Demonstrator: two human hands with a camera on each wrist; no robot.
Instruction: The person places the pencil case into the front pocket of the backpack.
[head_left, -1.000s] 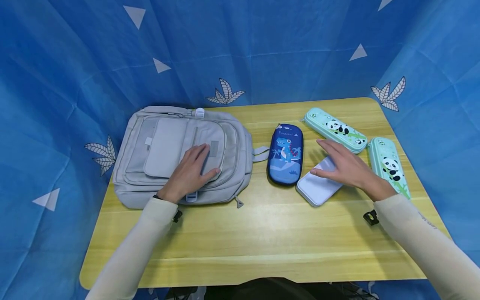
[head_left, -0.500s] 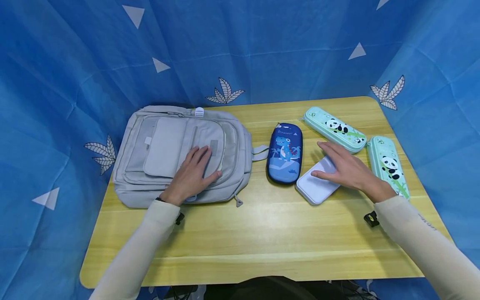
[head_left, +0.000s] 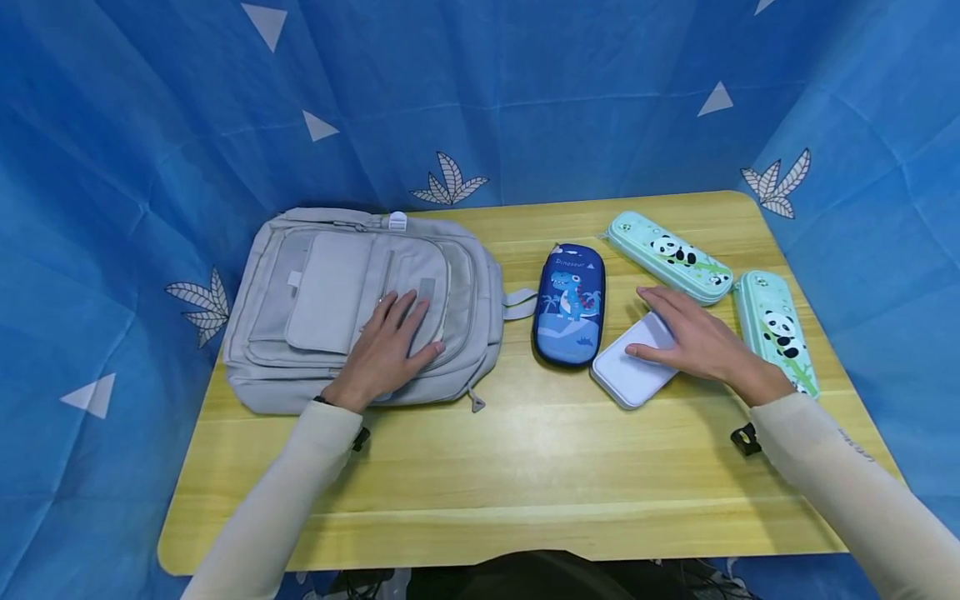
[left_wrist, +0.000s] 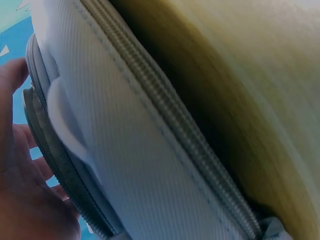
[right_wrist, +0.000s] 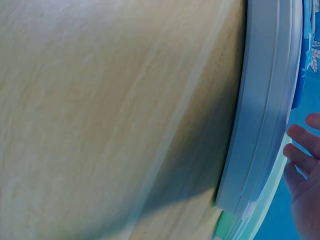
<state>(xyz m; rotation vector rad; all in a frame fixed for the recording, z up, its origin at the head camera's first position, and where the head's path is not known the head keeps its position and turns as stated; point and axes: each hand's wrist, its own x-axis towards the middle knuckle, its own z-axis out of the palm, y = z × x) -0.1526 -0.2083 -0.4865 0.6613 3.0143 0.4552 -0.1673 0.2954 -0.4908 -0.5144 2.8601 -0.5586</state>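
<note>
A grey backpack (head_left: 337, 308) lies flat on the left of the table. Over its near right part is my left hand (head_left: 382, 350), fingers extended and thumb spread; in the left wrist view the hand (left_wrist: 30, 190) is beside the bag's zipped edge (left_wrist: 165, 110). My right hand (head_left: 693, 337) hovers above a pale lavender case (head_left: 633, 367), its fingers extended, holding nothing. From the right wrist, the case's side (right_wrist: 260, 110) shows with the fingers just beyond it. Left of that case lies a dark blue dinosaur pencil case (head_left: 570, 308).
Two mint panda pencil cases lie at the right: one at the back (head_left: 671, 258), one near the right edge (head_left: 778, 333). The wooden table (head_left: 510, 492) is bounded by a blue patterned curtain (head_left: 480, 83). A bag strap (head_left: 520, 304) reaches toward the dinosaur case.
My left hand has shifted slightly on the backpack, a little to the right. The right hand and the cases hold nearly the same places.
</note>
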